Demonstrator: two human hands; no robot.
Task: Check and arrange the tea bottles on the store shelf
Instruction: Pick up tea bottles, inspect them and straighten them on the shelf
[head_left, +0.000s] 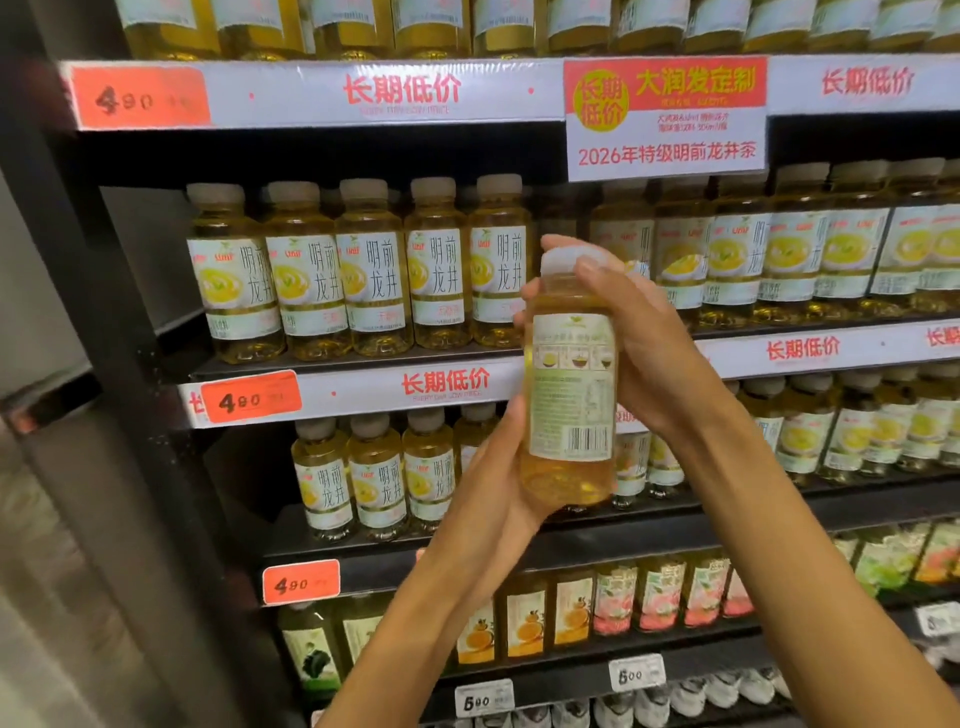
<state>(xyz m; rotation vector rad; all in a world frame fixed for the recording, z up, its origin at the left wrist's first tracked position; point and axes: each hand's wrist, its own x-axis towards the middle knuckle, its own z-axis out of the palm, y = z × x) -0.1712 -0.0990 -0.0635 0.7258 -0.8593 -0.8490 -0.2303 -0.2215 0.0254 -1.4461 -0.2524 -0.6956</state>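
Note:
I hold one tea bottle (570, 384) upright in front of the shelf, its back label with the barcode turned toward me. My left hand (498, 483) cups its base and lower side. My right hand (631, 332) wraps its upper part, thumb by the white cap. The bottle holds pale yellow tea. Behind it, a row of the same tea bottles (363, 270) stands on the middle shelf, labels facing out, with a dark gap (558, 218) in the row right behind the held bottle.
More tea bottles fill the shelf below (374, 478) and the one above. Lower shelves carry other drinks with orange and pink labels (618, 603). Orange price tags (252, 397) sit on the shelf rails. A dark upright post (104, 312) bounds the shelf at left.

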